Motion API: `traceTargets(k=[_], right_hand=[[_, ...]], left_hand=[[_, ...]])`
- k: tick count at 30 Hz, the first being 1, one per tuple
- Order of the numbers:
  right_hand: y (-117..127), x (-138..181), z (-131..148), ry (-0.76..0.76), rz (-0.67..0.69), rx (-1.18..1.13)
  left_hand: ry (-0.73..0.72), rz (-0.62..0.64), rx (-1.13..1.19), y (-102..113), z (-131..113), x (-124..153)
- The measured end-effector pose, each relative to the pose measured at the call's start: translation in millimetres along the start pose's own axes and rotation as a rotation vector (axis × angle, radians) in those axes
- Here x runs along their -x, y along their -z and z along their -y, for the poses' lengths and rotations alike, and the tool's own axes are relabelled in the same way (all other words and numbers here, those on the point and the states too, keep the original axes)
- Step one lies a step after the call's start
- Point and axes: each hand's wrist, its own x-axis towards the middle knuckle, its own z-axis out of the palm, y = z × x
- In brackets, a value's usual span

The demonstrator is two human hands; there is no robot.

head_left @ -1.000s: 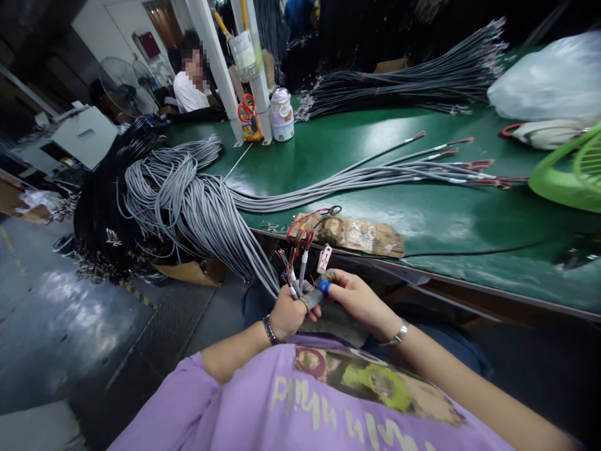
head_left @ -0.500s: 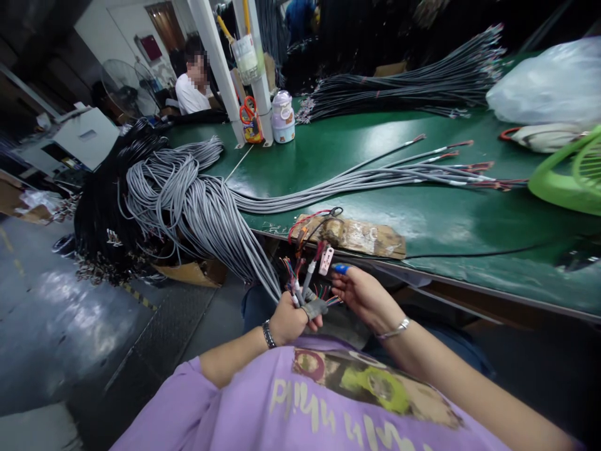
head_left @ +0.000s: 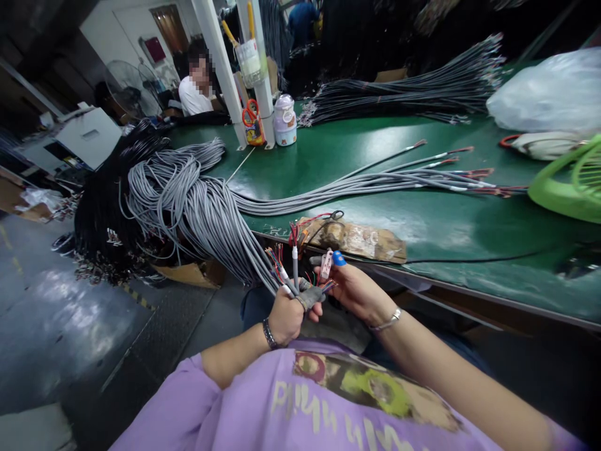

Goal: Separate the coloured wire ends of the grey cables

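Cables (head_left: 295,270) clamped in left hand (head_left: 287,316), coloured wires (head_left: 276,255) already bared beyond the grip but splayed, so apparently unfinished; right hand (head_left: 359,291) beside pink clip (head_left: 325,266), hold unclear.

Glare is streaking the bench (head_left: 451,232) and floor (head_left: 84,332), shadow is swallowing the background (head_left: 366,44), and the edges are stretching.

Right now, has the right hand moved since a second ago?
Yes: the right hand has moved forward, closer to the worn wooden block.
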Motion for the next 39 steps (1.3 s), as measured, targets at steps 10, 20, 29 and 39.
traceTargets(k=[10,20,29,39], right_hand=[[-3.1,-5.9,-4.6,0.114,-0.061,0.04],[-7.9,-5.8,-10.7,0.171,-0.114,0.155],[-11.1,-11.5,-6.7,0.047,-0.102,-0.159],[-7.6,-1.6,-9.6,0.05,-0.017,-0.096]], left_hand=[[-0.024,-0.016,-0.013,-1.2,7.5,-4.2],[-0.023,-0.011,-0.06,-2.0,8.7,-5.0],[-0.047,0.008,-0.103,2.0,15.6,-6.2],[-0.036,-0.004,-0.094,2.5,11.5,-1.7]])
